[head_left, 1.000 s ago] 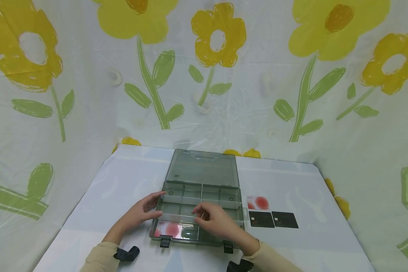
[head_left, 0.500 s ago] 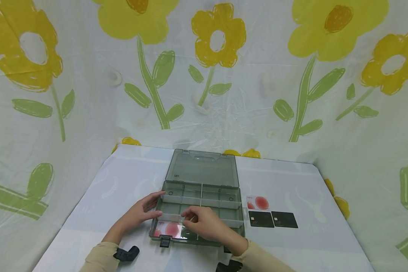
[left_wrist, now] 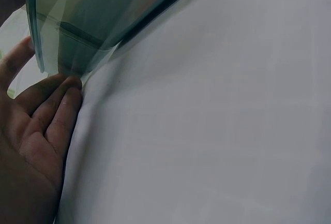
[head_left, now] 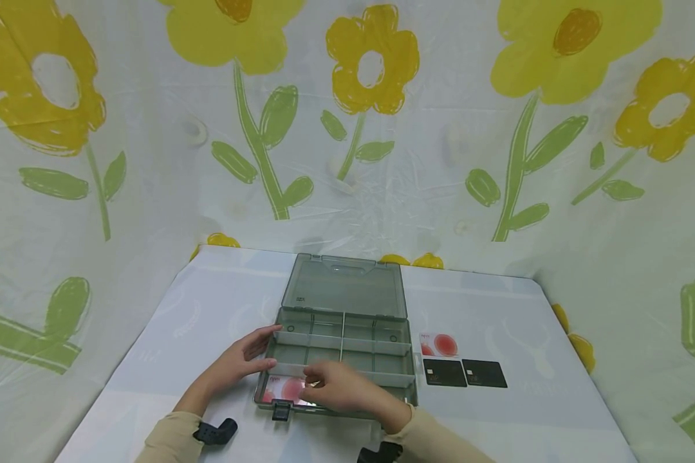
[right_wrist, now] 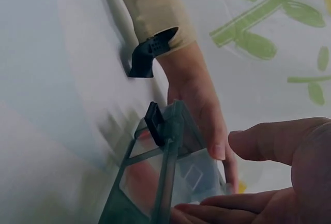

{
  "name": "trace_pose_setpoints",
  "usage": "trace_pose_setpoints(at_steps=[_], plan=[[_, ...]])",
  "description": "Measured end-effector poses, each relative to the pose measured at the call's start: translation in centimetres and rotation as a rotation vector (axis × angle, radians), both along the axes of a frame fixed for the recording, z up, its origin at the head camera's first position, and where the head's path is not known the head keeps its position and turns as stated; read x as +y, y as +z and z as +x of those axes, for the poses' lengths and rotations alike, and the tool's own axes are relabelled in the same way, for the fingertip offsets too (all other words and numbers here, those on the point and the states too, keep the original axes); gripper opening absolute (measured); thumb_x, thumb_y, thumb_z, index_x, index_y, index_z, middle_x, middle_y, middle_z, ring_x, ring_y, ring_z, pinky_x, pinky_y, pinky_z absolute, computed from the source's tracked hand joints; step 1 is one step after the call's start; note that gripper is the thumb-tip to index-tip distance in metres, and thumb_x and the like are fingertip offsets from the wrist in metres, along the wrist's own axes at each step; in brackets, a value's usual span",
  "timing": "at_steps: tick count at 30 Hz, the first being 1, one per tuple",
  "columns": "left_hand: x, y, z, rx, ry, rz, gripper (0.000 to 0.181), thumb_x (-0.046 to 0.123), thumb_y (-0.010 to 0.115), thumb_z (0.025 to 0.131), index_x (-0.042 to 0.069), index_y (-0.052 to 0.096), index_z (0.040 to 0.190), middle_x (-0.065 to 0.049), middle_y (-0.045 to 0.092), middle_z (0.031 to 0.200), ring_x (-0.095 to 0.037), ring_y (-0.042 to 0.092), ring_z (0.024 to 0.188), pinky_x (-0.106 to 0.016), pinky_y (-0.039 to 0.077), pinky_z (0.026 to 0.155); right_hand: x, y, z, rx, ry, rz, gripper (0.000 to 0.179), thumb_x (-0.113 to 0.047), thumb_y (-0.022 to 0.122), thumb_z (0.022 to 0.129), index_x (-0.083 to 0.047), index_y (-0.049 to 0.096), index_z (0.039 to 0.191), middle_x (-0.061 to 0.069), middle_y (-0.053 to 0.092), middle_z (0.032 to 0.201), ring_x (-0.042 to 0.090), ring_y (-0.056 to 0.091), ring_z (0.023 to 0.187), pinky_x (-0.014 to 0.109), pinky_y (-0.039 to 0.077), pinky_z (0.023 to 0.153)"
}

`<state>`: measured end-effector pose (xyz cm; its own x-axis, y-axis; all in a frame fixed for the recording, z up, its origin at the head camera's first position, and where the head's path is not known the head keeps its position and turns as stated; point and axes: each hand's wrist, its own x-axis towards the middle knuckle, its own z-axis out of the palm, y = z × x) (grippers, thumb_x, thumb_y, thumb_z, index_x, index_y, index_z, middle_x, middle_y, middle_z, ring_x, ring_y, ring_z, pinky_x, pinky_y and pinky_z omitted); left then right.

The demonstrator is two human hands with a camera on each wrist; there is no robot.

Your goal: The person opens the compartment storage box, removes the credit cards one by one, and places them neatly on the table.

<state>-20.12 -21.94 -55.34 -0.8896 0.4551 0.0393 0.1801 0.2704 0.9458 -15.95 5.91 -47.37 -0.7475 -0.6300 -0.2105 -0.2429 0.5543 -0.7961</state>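
A translucent grey-green compartment box stands with its hinged lid laid back. In its front-left compartment lies a white card with red circles. My right hand is over the front row, fingertips at the card's right end. In the right wrist view its thumb stands apart from the fingers, which reach down into the box and are partly hidden. My left hand rests against the box's left wall, fingers extended; in the left wrist view its fingertips touch the box's side.
Right of the box lie a second white card with red circles and two black cards side by side. Black latches stick out from the box front. A flower-printed curtain surrounds the white table.
My right hand has moved left and slightly down along the front row, from the middle to the card in the left compartment. The left hand has stayed at the box's side.
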Motion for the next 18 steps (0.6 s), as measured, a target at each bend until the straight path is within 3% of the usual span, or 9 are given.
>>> trace_pose_setpoints(at_steps=[6, 13, 15, 18], plan=[[0.02, 0.07, 0.01, 0.002, 0.006, -0.011, 0.068, 0.017, 0.073, 0.096, 0.015, 0.04, 0.156, -0.016, 0.035, 0.161, -0.041, 0.028, 0.15, -0.01, 0.03, 0.114, -0.53, 0.44, -0.06, 0.037, 0.036, 0.091, 0.045, -0.025, 0.062, 0.098, 0.005, 0.064, 0.132, 0.015, 0.071, 0.123, 0.017, 0.068, 0.112, 0.028, 0.058, 0.093], [0.14, -0.13, -0.09, 0.042, 0.008, -0.022, 0.068, 0.015, 0.073, 0.096, 0.011, 0.041, 0.155, -0.018, 0.037, 0.16, -0.044, 0.029, 0.148, -0.038, 0.031, 0.122, -0.87, 0.34, -0.35, -0.017, 0.056, 0.098, 0.045, -0.024, 0.059, 0.099, 0.007, 0.063, 0.131, 0.016, 0.071, 0.121, 0.018, 0.067, 0.112, 0.03, 0.059, 0.094], [0.13, -0.18, -0.12, 0.05, 0.008, -0.021, 0.068, 0.015, 0.073, 0.096, 0.01, 0.041, 0.155, -0.019, 0.037, 0.16, -0.044, 0.029, 0.148, -0.038, 0.031, 0.121, -0.93, 0.25, -0.43, -0.046, 0.055, 0.091, 0.045, -0.023, 0.059, 0.1, 0.007, 0.062, 0.132, 0.016, 0.071, 0.122, 0.019, 0.067, 0.112, 0.032, 0.059, 0.093], [0.14, -0.15, -0.11, 0.031, 0.018, -0.022, 0.069, 0.016, 0.074, 0.095, 0.012, 0.041, 0.155, -0.017, 0.038, 0.16, -0.041, 0.03, 0.149, -0.028, 0.033, 0.121, -1.01, 0.15, -0.47, -0.086, 0.043, 0.076, 0.045, -0.024, 0.059, 0.101, 0.007, 0.061, 0.134, 0.015, 0.07, 0.122, 0.019, 0.067, 0.112, 0.033, 0.059, 0.093]])
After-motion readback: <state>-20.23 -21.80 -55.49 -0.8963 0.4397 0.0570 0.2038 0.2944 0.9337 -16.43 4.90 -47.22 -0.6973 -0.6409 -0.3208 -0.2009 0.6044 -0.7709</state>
